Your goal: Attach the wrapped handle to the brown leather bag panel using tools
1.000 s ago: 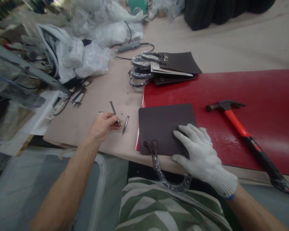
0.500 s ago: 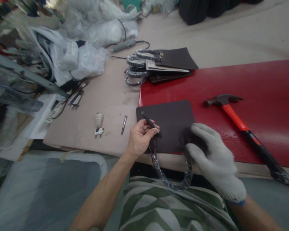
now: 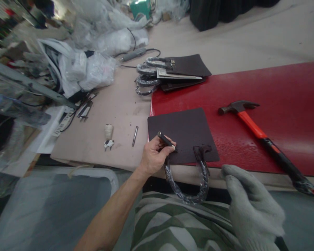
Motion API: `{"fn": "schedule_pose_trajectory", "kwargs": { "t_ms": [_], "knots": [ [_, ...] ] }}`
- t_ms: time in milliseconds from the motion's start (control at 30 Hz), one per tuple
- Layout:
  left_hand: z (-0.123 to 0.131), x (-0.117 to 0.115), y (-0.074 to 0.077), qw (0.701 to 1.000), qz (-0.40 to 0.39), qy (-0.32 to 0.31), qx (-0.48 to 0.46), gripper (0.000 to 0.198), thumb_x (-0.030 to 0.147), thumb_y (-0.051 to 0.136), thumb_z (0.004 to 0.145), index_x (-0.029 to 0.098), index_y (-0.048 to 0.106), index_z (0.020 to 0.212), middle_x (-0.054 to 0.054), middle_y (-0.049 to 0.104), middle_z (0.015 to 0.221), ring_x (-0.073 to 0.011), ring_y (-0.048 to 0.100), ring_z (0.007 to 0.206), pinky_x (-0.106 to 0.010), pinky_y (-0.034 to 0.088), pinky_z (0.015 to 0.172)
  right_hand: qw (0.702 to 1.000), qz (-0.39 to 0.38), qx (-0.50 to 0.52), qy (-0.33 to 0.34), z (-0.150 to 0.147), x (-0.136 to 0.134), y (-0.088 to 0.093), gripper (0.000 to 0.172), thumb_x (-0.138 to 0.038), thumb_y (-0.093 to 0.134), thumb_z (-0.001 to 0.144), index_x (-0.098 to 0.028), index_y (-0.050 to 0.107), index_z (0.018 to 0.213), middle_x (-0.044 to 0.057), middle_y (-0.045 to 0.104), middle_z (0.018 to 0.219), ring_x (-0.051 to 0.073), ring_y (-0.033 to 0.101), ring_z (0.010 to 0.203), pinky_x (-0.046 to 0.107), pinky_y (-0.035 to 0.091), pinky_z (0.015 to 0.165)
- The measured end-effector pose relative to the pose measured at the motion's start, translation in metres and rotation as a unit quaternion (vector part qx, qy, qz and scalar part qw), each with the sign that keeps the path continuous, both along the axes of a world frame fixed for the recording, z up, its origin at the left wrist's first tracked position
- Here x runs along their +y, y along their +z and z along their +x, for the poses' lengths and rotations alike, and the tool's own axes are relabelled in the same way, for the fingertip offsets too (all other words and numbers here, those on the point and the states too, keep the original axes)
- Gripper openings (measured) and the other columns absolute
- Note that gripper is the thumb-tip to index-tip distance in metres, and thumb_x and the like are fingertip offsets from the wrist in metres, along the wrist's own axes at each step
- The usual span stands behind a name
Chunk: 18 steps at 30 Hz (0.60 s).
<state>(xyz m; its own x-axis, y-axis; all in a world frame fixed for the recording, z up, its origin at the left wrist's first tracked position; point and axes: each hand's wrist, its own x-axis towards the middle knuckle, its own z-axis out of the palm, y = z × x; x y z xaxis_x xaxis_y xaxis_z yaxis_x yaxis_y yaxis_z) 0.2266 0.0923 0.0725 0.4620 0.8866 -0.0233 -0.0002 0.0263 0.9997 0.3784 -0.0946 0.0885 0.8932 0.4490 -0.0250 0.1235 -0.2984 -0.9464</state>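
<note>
Pinched in my bare left hand (image 3: 158, 151) is a short dark metal punch (image 3: 166, 139). It is tilted, its lower end by the left handle tab on a dark brown leather panel (image 3: 179, 127). A curved bag handle (image 3: 187, 199) in clear wrap hangs from the panel over the table edge. The handle's right tab (image 3: 202, 153) lies on the panel with a loose strap end. My right hand (image 3: 252, 205), in a whitish knit glove, is off the table edge, right of the handle. Its fingers are loosely bent, with nothing visible in them.
A claw hammer (image 3: 256, 127) with a red and black grip lies on the red sheet (image 3: 285, 94). Small nippers (image 3: 109, 137) and a metal pin (image 3: 135, 136) lie left. Stacked handled panels (image 3: 184, 65), a grey corded tool (image 3: 133, 54) and plastic-wrapped bundles (image 3: 98, 71) are farther back.
My right hand has let go of the handle's right tab and moved down and right, off the panel. My left hand has shifted slightly down and right with the punch.
</note>
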Motion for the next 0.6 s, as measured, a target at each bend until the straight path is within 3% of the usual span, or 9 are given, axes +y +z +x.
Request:
{"fn": "schedule_pose_trajectory", "kwargs": {
  "t_ms": [67,133,300,367,400,500,600],
  "knots": [
    [0.001,0.001,0.000,1.000,0.003,-0.001,0.006,0.019,0.020,0.077,0.078,0.017,0.067,0.094,-0.006,0.081,0.091,-0.0182,0.078,0.084,-0.030,0.063,0.083,0.993,-0.030,0.114,-0.031,0.001,-0.005,0.002,0.024,-0.037,0.078,0.081,-0.021,0.078,0.100,0.005,0.076,0.096,0.024,0.072,0.090,0.038,0.060,0.092],
    [0.001,0.001,0.000,1.000,0.004,-0.001,0.009,0.019,0.020,0.077,0.078,0.017,0.067,0.094,-0.007,0.081,0.091,-0.0184,0.078,0.084,-0.030,0.063,0.082,0.961,-0.041,0.272,-0.034,0.001,-0.009,-0.003,0.022,-0.035,0.080,0.079,-0.022,0.077,0.096,0.005,0.076,0.091,0.023,0.073,0.086,0.035,0.062,0.085],
    [0.000,0.001,0.002,1.000,-0.014,0.008,0.002,0.023,0.020,0.078,0.077,0.017,0.064,0.095,-0.006,0.080,0.089,-0.0181,0.077,0.082,-0.029,0.063,0.080,0.827,0.027,0.559,0.052,-0.010,-0.004,-0.034,0.023,-0.037,0.078,0.075,-0.020,0.077,0.091,0.012,0.078,0.100,0.028,0.075,0.089,0.042,0.064,0.079],
    [-0.002,-0.001,0.004,0.999,-0.032,0.007,0.001,0.024,0.020,0.079,0.076,0.017,0.063,0.095,-0.005,0.080,0.087,-0.0176,0.077,0.081,-0.029,0.062,0.079,0.758,0.070,0.639,0.108,-0.019,0.003,-0.044,0.027,-0.036,0.080,0.074,-0.018,0.079,0.093,0.013,0.078,0.105,0.024,0.075,0.086,0.036,0.064,0.075],
    [-0.003,-0.002,0.005,0.999,-0.041,0.002,0.001,0.025,0.020,0.079,0.076,0.017,0.063,0.094,-0.005,0.079,0.086,-0.0173,0.076,0.080,-0.029,0.062,0.078,0.741,0.079,0.653,0.138,-0.023,0.007,-0.047,0.028,-0.035,0.081,0.074,-0.018,0.079,0.095,0.013,0.078,0.108,0.021,0.074,0.081,0.031,0.062,0.070],
    [-0.006,-0.006,0.009,0.998,-0.066,-0.010,-0.002,0.026,0.021,0.081,0.076,0.016,0.063,0.094,-0.006,0.079,0.085,-0.0166,0.075,0.080,-0.028,0.060,0.078,0.752,0.063,0.620,0.216,-0.030,0.016,-0.048,0.030,-0.035,0.085,0.074,-0.020,0.080,0.100,0.012,0.078,0.108,0.014,0.066,0.062,0.024,0.053,0.054],
    [-0.008,-0.009,0.010,0.996,-0.085,-0.008,-0.015,0.028,0.022,0.083,0.074,0.016,0.063,0.093,-0.006,0.078,0.085,-0.0165,0.074,0.079,-0.027,0.059,0.077,0.768,0.050,0.569,0.288,-0.031,0.022,-0.043,0.038,-0.052,0.084,0.074,-0.019,0.079,0.093,0.013,0.077,0.093,0.015,0.061,0.056,0.028,0.051,0.050]
  ]
}}
